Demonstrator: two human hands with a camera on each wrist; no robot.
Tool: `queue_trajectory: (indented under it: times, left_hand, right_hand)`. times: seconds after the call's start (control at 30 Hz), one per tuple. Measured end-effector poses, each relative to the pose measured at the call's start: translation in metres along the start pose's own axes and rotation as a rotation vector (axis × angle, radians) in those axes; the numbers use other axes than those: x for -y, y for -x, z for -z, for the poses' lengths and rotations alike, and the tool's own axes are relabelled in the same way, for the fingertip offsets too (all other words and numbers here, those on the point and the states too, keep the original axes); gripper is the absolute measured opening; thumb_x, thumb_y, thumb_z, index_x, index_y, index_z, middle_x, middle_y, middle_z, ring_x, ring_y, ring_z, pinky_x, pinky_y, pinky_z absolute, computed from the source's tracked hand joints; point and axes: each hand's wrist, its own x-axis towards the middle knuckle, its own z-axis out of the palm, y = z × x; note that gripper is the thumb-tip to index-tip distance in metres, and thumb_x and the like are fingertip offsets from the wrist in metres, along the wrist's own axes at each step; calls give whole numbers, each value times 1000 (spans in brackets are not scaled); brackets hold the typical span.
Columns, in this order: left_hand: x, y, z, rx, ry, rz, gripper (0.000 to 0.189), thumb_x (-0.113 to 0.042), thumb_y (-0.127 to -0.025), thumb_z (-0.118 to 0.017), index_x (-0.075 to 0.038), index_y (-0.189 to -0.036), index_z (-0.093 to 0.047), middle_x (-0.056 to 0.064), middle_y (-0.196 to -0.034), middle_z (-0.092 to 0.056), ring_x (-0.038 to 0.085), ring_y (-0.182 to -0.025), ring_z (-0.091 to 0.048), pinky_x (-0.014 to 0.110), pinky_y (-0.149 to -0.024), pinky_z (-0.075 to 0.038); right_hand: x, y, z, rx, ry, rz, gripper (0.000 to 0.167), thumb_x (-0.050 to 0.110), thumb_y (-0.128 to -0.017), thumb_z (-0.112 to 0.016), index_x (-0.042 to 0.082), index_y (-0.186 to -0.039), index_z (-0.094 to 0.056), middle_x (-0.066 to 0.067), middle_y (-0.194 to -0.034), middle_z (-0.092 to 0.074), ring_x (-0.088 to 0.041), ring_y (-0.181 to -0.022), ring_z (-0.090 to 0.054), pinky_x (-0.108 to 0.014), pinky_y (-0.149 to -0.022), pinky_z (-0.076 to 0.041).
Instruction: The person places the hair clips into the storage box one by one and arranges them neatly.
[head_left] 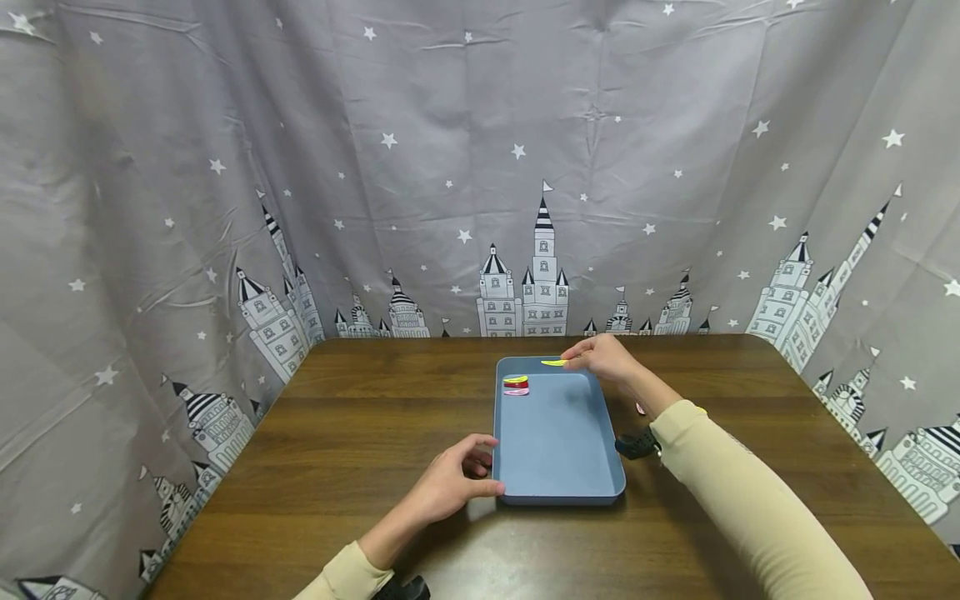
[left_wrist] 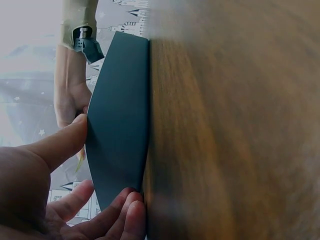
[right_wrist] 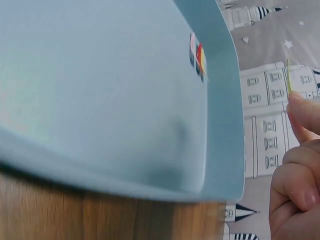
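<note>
From the head view, we see a person's right hand [head_left: 603,358] with thumb and fingertips drawn together on a yellow clip [head_left: 553,362] at the far edge of a blue-grey tray [head_left: 555,442]. The clip's long axis runs left to right, along the counter's far edge, its free tip pointing left. Three more, a yellow one [head_left: 515,380], a red one [head_left: 516,386] and a pink one [head_left: 516,392], lie parallel to that edge in the tray's far left corner. The tray stretches lengthwise from the near toward the far edge of the counter [head_left: 375,400]. The left hand [head_left: 450,479], thumb and fingers spread, touches its left side by the near left corner. Only here do we see a pink piece [head_left: 641,408] and a yellow piece [head_left: 701,409], partly hidden by the right arm, toward the counter's right edge.

The left wrist view shows us the thumb at the tray's rim and fingertips against its outer wall.

In the right wrist view, we see the pinched clip nearly edge-on, a thin sliver beyond the tray's wall, its tip pointing upward in that picture.
</note>
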Motion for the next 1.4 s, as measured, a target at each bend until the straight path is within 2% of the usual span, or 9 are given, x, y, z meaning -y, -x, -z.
queue_trajectory:
  times: [0.07,0.2,0.33,0.57,0.67,0.83,1.07,1.27,1.4]
  left_hand:
    - [1,0,0,0,0,1,58,-25,-79,-87,-12,-129,-61,8,-109,-69,22,-97,-64,34,-83,-48]
    - [1,0,0,-1,1,2,58,-26,-79,-87,-12,-129,-61,8,-109,-69,21,-96,-64,34,-83,-49]
    - [2,0,0,3,-5,8,59,-28,-80,-86,-13,-130,-60,7,-110,-69,20,-96,-64,33,-83,-49]
    - [4,-1,0,15,-16,4,59,-29,-80,-86,-12,-131,-59,6,-110,-69,20,-96,-64,33,-82,-49]
    - [4,0,0,14,-13,9,59,-30,-81,-85,-12,-131,-60,6,-110,-69,19,-96,-64,33,-82,-49]
    - [4,-1,0,15,-2,18,59,-28,-81,-85,-13,-131,-59,7,-111,-69,19,-97,-63,34,-82,-48]
    - [1,0,1,10,-6,13,58,-27,-81,-85,-13,-131,-60,8,-110,-69,21,-97,-64,33,-82,-48]
    - [0,0,1,9,-3,8,58,-26,-80,-86,-12,-131,-60,9,-110,-69,22,-97,-64,35,-82,-48]
    - [0,0,1,8,-4,10,58,-26,-81,-86,-12,-131,-60,9,-111,-69,22,-98,-64,36,-83,-49]
  right_hand:
    - [2,-3,-5,17,-34,-19,21,15,-85,-79,5,-103,-78,6,-66,-54,-12,-56,-37,-25,-51,-28]
    - [5,-7,-15,62,-104,-53,22,12,-85,-79,3,-105,-77,10,-51,-38,-8,-41,-24,-25,-42,-22]
    - [6,-8,-26,80,-124,-57,22,12,-84,-79,4,-105,-77,9,-50,-37,-8,-40,-23,-25,-41,-22]
    - [1,-9,-41,108,-137,-66,18,10,-86,-76,5,-103,-77,-4,-73,-65,-8,-41,-24,-25,-41,-22]
    - [-2,-10,-46,104,-128,-63,17,10,-85,-77,5,-102,-78,-1,-63,-58,-8,-40,-23,-25,-41,-21]
    - [-4,-11,-53,92,-98,-61,19,12,-83,-78,7,-102,-79,9,-47,-31,-9,-39,-21,-25,-40,-20]
    - [-8,-10,-63,106,-104,-66,20,12,-83,-79,8,-102,-79,9,-45,-31,-8,-39,-20,-25,-39,-22]
    - [-10,-8,-71,107,-123,-84,18,11,-84,-79,8,-101,-78,4,-52,-50,-8,-39,-20,-24,-40,-22]
    - [-12,-9,-76,100,-117,-99,15,10,-83,-80,9,-97,-79,5,-50,-48,-8,-39,-21,-24,-39,-22]
